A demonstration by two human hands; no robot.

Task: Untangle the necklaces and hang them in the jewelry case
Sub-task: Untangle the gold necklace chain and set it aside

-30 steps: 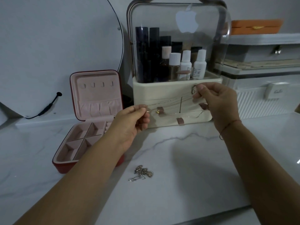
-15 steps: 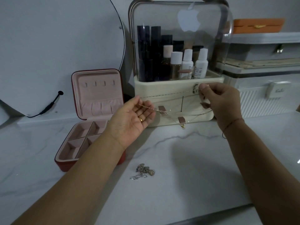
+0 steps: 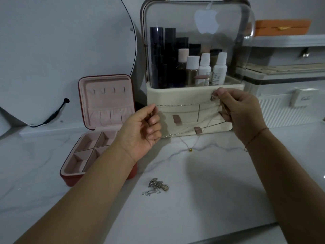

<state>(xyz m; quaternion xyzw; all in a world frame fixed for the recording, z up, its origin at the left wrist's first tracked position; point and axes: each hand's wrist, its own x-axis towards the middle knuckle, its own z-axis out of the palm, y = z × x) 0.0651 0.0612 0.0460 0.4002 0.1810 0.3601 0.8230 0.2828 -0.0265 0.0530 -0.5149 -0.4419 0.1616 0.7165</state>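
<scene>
Here, fine gold necklace [image 3: 182, 105] loops, pinched by left hand [image 3: 140, 127] and right hand [image 3: 241, 111]

We hold both forearms out, our left grip [image 3: 140, 127] and right grip [image 3: 241, 111] (fingers curled) each pinching a chain [image 3: 184, 105].

The white, grey-veined worktop [image 3: 202, 205] carries an open red jewelry case [image 3: 105, 101] at the left (pink lining, lid upright), with a cream cosmetics organiser [image 3: 177, 96] just beside it at the back. A small heap of silver chains [image 3: 155, 187] lies nearer the front, apart from both, and a white ribbed box [image 3: 279, 111] stands back right
</scene>
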